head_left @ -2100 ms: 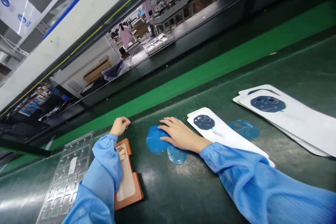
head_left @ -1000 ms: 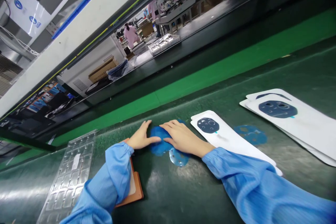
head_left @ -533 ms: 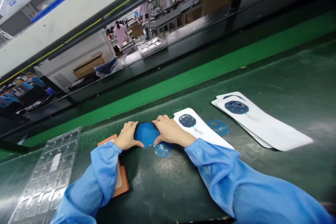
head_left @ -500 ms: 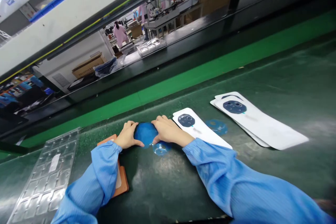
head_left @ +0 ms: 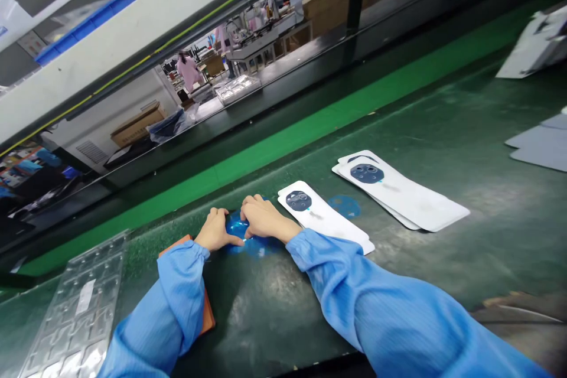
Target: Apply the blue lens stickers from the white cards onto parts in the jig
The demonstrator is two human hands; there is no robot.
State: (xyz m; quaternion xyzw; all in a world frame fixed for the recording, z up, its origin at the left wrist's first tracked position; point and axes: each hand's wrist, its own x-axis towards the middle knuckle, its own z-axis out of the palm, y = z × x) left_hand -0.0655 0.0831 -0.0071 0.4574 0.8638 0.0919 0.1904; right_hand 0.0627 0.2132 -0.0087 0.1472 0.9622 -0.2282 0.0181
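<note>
A round, shiny blue film [head_left: 237, 226] is between my hands, low over the dark green bench, its surface creased and reflecting light. My left hand [head_left: 217, 231] grips its left edge, thumb stretched toward the middle. Curled over the right side of the film is my right hand [head_left: 264, 218], its fingertips partly hidden. More blue film [head_left: 261, 246] lies under the right wrist. Just right of that hand sit stacked white phone-back panels [head_left: 325, 215] with dark round camera areas. An orange block [head_left: 208, 313] is mostly covered by my left sleeve.
A clear plastic tray [head_left: 77, 301] lies at the left. Another blue film disc [head_left: 344, 207] and a second stack of white panels [head_left: 407, 195] lie to the right. Grey sheets [head_left: 543, 142] are at the far right. Beyond the bench, a person [head_left: 189, 72] in pink stands.
My right hand has moved inward over the blue film, which looked flat and matte before and now looks creased and shiny. The view has shifted right, bringing the grey sheets into sight.
</note>
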